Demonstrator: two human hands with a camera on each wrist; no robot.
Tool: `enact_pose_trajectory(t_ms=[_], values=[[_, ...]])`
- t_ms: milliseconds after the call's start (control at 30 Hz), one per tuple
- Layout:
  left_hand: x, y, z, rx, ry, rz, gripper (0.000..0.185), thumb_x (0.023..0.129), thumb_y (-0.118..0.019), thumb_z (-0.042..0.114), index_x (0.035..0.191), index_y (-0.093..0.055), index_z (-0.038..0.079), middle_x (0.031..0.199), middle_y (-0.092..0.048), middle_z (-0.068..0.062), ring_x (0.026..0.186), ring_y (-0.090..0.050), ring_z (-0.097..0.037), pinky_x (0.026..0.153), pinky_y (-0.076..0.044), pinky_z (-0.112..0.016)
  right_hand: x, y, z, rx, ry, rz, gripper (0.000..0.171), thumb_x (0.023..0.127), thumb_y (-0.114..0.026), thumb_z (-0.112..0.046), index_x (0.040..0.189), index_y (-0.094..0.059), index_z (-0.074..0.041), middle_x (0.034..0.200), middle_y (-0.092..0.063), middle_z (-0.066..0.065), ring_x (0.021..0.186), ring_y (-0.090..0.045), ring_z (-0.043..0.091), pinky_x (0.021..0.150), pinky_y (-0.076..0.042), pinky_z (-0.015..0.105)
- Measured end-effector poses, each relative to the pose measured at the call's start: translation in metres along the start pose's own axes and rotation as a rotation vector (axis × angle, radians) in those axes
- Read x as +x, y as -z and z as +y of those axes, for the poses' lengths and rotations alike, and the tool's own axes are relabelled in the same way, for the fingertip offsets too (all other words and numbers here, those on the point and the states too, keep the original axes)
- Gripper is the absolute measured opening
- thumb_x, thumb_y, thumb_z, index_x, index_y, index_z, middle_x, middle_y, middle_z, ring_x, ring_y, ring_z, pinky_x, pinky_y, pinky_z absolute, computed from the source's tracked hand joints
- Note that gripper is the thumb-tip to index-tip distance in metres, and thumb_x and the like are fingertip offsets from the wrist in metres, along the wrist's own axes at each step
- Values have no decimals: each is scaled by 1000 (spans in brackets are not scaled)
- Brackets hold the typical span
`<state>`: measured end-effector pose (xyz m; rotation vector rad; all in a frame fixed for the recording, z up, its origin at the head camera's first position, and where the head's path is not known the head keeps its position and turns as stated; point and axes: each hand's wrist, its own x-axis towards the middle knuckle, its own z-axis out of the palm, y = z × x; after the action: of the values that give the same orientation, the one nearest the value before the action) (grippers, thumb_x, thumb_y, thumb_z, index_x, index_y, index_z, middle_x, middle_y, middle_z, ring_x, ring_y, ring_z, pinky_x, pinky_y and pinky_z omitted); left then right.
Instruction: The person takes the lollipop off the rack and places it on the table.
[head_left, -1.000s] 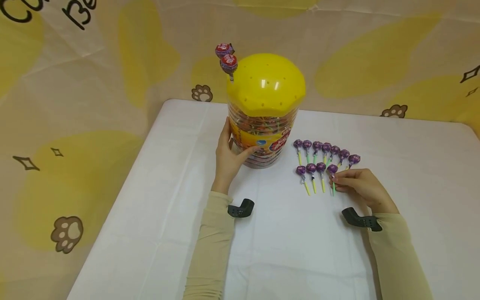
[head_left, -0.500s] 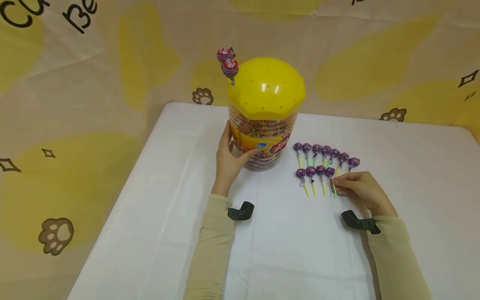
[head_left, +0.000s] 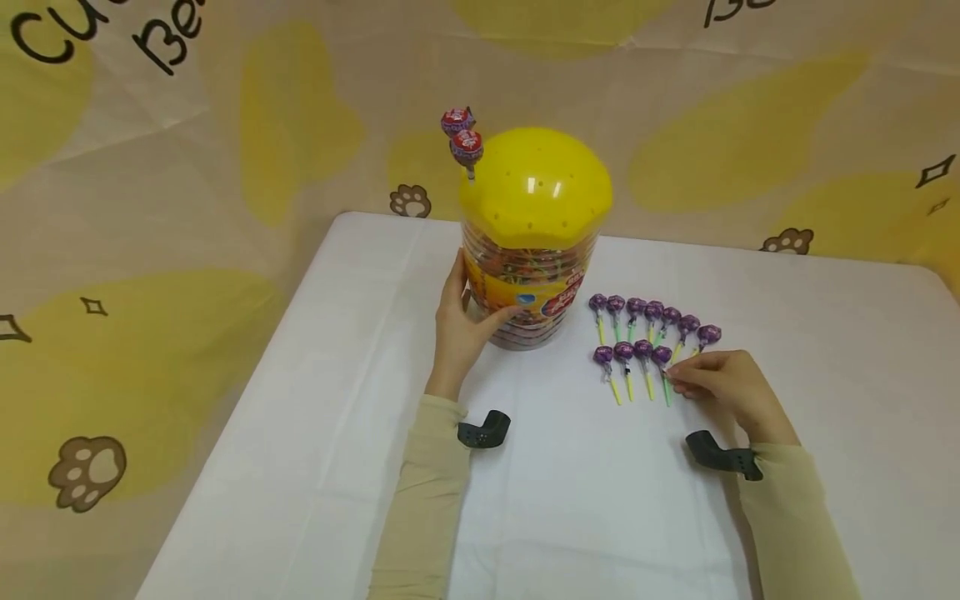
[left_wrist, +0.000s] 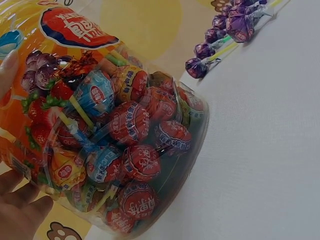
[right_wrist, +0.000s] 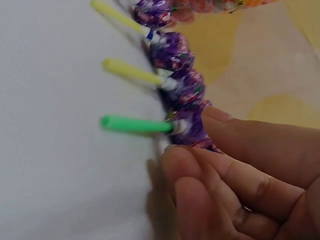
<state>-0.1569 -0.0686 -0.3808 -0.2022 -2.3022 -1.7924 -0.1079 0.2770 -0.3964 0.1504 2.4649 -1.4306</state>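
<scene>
Covering nearly the whole lower view, the white table [head_left: 315,433] stands against a beige backdrop [head_left: 187,208] printed with yellow blobs, paw prints and black lettering. Near the table's far middle stands the lollipop jar [head_left: 528,283], a clear tub packed with wrapped sweets and capped by a yellow domed lid [head_left: 536,187] dotted with small holes. Two red lollipops [head_left: 462,137] stick up from holes at the lid's left rim.

On the jar's left side, the left hand [head_left: 461,329] grips its lower wall, fingers curled round the back and thumb across the front label; the left wrist view shows fingertips pressed on the plastic. The jar blocks whatever lies on the table directly behind it.

Right of the jar lie the purple lollipops [head_left: 652,321] in two rows, seven behind and four in front, heads away from the person, sticks toward them. At the right end of the front row, the right hand [head_left: 723,383] pinches the green-stick lollipop [right_wrist: 187,125] at its wrapped head, which touches its neighbour. Those fingers hide part of the wrapper.
</scene>
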Motion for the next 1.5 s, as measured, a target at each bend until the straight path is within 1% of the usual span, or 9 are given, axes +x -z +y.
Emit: enact_pose_trajectory(t_ms=[100, 233, 367, 467, 700, 867, 1067, 1200, 1500], values=[[0, -1, 0, -2, 4, -2, 100, 77, -80, 19, 152, -15, 11, 154, -22, -8, 140, -23, -18, 114, -26, -34, -4, 2, -6, 27, 37, 47, 42, 89, -67, -19, 109, -61, 18, 83, -71, -3, 72, -67, 6, 68, -54, 15], [-1, -3, 0, -4, 15, -5, 99, 77, -80, 19, 152, -15, 12, 154, -23, -7, 140, -23, -17, 114, -25, -33, -7, 3, -16, 79, 127, 93, 37, 90, -65, -13, 107, -60, 20, 81, -69, -12, 75, -68, 5, 69, -55, 16], [-2, -5, 1, -8, 21, -7, 99, 77, -80, 19, 152, -15, 12, 154, -22, -7, 140, -22, -17, 114, -25, -34, -10, 2, -29, 106, 189, 133, 31, 90, -66, -16, 104, -65, 11, 82, -69, -12, 76, -68, 8, 71, -54, 14], [-3, -5, 1, -11, 22, -7, 99, 77, -80, 19, 152, -15, 11, 154, -22, -7, 140, -23, -18, 114, -25, -34, -12, 1, -42, 170, 233, 151, 27, 89, -67, -16, 105, -68, 6, 86, -70, -9, 78, -69, 10, 72, -52, 12], [-4, -4, 1, -12, 36, -5, 99, 77, -79, 19, 152, -15, 11, 154, -22, -7, 140, -22, -18, 114, -25, -34, -16, -8, -79, 385, 326, 141, 22, 85, -71, -8, 104, -70, 4, 90, -72, 0, 80, -68, 13, 75, -54, 16], [-5, -3, 1, -7, 37, -5, 99, 77, -80, 19, 152, -15, 10, 154, -21, -7, 140, -22, -18, 114, -25, -34, -16, -20, -104, 473, 383, 112, 20, 83, -71, -3, 102, -71, 2, 90, -72, 3, 80, -69, 15, 77, -55, 19], [-3, -1, 0, -5, 9, 2, 99, 77, -80, 19, 152, -16, 10, 154, -23, -7, 140, -23, -18, 114, -26, -36, -14, -31, -131, 531, 457, 88, 22, 83, -70, -3, 103, -69, 6, 90, -72, 7, 80, -70, 19, 78, -56, 24], [-2, -1, 0, 6, -10, 10, 100, 76, -80, 19, 152, -16, 9, 153, -23, -8, 140, -24, -19, 113, -27, -37, -14, -36, -147, 548, 475, 70, 22, 83, -71, -4, 102, -69, 7, 91, -72, 8, 82, -69, 20, 78, -56, 26], [-1, 0, 2, 2, -7, 17, 100, 76, -81, 19, 151, -16, 9, 153, -24, -8, 140, -24, -18, 113, -27, -37, -15, -48, -182, 613, 550, 52, 26, 84, -71, -6, 105, -67, 9, 96, -70, 13, 85, -67, 26, 82, -56, 29]])
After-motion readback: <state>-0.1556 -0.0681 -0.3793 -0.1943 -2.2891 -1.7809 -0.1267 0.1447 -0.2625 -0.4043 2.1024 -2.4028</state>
